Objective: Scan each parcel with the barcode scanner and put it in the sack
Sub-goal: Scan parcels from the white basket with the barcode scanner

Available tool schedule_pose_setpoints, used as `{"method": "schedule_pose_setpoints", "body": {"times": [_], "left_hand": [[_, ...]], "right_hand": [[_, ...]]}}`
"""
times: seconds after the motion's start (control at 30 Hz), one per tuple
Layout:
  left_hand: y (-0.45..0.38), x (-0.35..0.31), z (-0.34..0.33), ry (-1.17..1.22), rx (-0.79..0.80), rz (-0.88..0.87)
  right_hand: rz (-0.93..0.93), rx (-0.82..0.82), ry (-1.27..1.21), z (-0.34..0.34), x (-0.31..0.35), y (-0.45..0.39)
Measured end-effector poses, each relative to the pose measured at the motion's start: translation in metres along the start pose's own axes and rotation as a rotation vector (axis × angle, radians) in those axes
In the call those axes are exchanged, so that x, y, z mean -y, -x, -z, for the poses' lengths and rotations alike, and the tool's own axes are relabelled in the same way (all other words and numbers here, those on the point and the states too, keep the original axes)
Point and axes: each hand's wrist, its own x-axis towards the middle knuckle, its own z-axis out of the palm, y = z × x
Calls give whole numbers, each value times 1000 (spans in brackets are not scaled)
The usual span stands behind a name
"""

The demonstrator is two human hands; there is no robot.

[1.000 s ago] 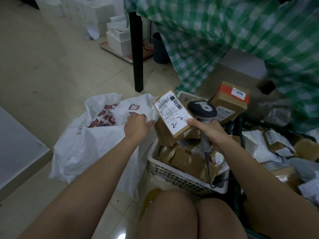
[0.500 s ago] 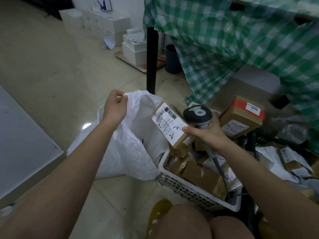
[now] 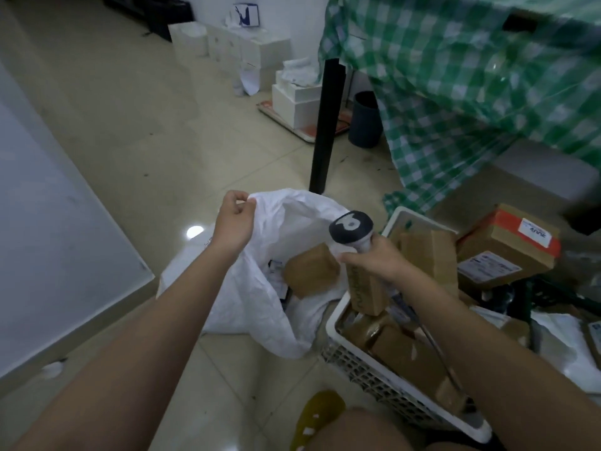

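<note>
My left hand point(image 3: 234, 219) pinches the rim of the white sack point(image 3: 260, 288) and holds its mouth up and open. My right hand point(image 3: 374, 260) grips the handle of the grey barcode scanner point(image 3: 351, 226), whose head points up and to the left. A brown cardboard parcel point(image 3: 310, 271) sits in the sack's opening, just left of my right fingertips; whether they touch it I cannot tell. More brown parcels fill the white plastic basket point(image 3: 374, 375) under my right forearm.
A black table leg point(image 3: 323, 125) stands just behind the sack, under a green checked cloth point(image 3: 455, 76). Boxes with red tape point(image 3: 507, 245) and white mail bags point(image 3: 559, 340) lie to the right. White boxes point(image 3: 292, 99) are stacked further back. My knees are at the bottom edge.
My left hand lifted the sack's rim higher and wider. The labelled parcel held against the scanner moved left and down into the sack's mouth and now shows its brown side.
</note>
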Motion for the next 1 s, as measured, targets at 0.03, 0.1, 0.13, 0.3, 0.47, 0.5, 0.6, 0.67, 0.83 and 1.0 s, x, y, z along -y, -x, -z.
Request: {"method": "schedule_pose_setpoints", "body": {"times": [0.03, 0.1, 0.13, 0.3, 0.47, 0.5, 0.6, 0.67, 0.83, 1.0], "left_hand": [[3, 2, -6, -3, 8, 3], [9, 4, -19, -43, 33, 8], [12, 5, -26, -75, 50, 9], [34, 7, -60, -223, 156, -8], [51, 0, -75, -349, 145, -12], [53, 0, -77, -395, 161, -32], [64, -1, -90, -607, 166, -223], [77, -4, -108, -669, 165, -387], [103, 5, -173, -537, 422, -523], [103, 31, -227, -972, 466, -367]], "right_hand": [[-20, -12, -15, 9, -4, 9], [-54, -61, -39, 28, -12, 30], [-64, -94, -45, 37, -16, 39], [-130, -198, -58, 74, -37, 85], [-194, -249, -72, 94, -60, 111], [-202, -257, -75, 96, -62, 115], [-233, -270, -71, 101, -69, 125], [-243, -296, -76, 104, -77, 126], [-251, -333, -110, 107, -97, 122], [-266, -333, -161, 110, -111, 114]]}}
